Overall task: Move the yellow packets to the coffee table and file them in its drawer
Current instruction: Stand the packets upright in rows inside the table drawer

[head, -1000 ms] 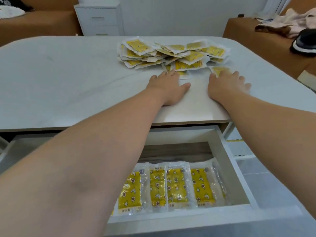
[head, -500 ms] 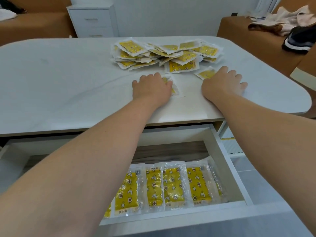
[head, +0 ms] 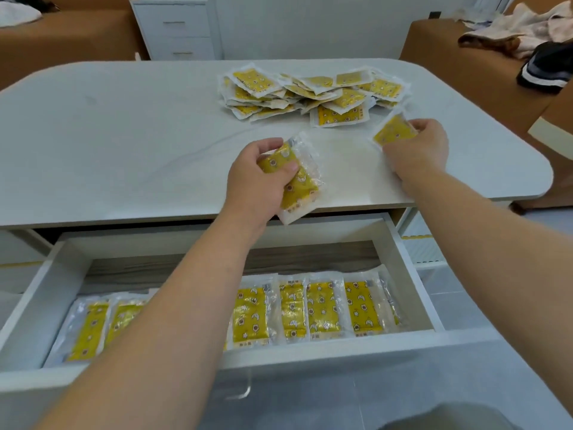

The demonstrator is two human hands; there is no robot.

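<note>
Gripping a yellow packet [head: 297, 181] with fingers curled behind it and the thumb pressed on its printed face, a person's left hand [head: 257, 178] holds it lifted above the near edge of the white coffee table [head: 124, 135], the packet's lower end hanging past the tabletop rim. The right hand [head: 418, 150] pinches a second packet [head: 392, 133] in its bent fingers, raised off the tabletop just in front of the loose pile of packets [head: 310, 91] heaped toward the far side. Below the tabletop the drawer [head: 412, 265] stands pulled out, and a row of packets [head: 322, 308] lies flat and side by side along its front, the left forearm hiding part of that row. Behind the table are a white chest of drawers [head: 176, 29] and, at right, a brown sofa [head: 449, 57] strewn with clothes [head: 527, 26].
</note>
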